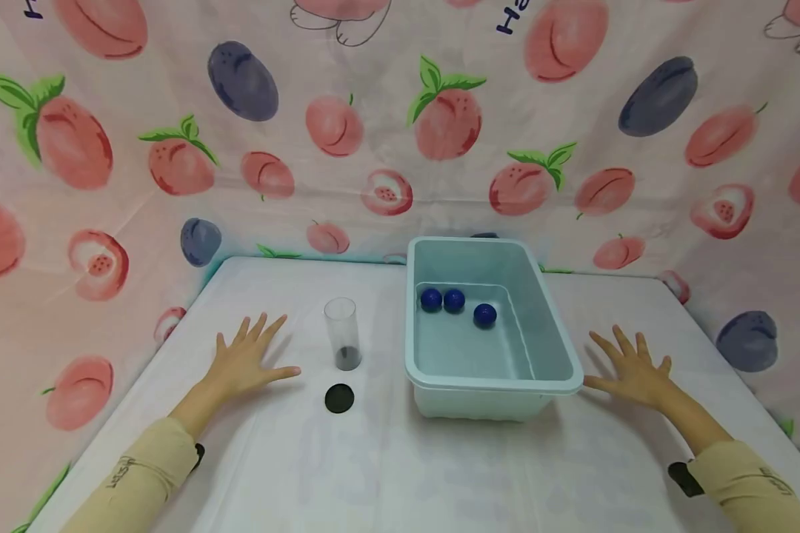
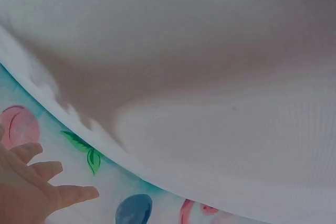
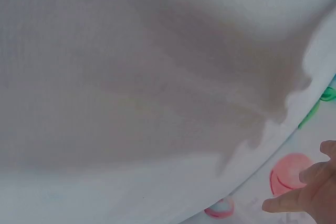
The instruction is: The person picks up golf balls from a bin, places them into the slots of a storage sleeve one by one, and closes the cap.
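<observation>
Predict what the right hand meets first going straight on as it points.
Right hand likely meets the pale blue bin, on its right side; height is unclear, so it might pass over or just beyond it.

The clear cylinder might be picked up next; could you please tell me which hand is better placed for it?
Probably the left hand: it is empty and nearer the clear cylinder, while the pale blue tub stands between the clear cylinder and the right hand.
</observation>
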`<state>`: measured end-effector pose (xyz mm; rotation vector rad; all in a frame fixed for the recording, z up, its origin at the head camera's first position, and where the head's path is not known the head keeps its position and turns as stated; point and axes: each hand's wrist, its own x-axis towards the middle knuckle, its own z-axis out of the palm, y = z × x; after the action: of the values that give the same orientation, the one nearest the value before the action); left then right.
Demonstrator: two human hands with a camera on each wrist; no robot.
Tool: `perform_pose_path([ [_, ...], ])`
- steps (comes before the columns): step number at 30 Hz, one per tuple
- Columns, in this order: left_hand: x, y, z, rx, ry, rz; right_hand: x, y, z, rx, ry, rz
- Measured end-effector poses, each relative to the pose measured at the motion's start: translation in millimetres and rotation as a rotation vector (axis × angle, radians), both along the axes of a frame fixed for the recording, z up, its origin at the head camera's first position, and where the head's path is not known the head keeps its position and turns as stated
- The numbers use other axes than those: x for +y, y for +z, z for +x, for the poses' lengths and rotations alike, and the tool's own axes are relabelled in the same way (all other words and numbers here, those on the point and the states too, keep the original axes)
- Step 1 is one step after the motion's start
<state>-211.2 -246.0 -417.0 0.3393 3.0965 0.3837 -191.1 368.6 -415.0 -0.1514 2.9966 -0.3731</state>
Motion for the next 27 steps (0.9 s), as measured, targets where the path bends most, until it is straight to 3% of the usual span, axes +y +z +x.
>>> perform_pose_path([
  [9, 3.7, 0.5, -4.1, -0.002, -0.018, 0.022, 1.1, 1.6, -0.7, 0.020, -0.001, 0.017],
  [27, 6.7, 3.7, -9.9, 0.093, -0.086, 0.055, -2.6, 9.9, -3.0, 0.089, 0.050, 0.003],
])
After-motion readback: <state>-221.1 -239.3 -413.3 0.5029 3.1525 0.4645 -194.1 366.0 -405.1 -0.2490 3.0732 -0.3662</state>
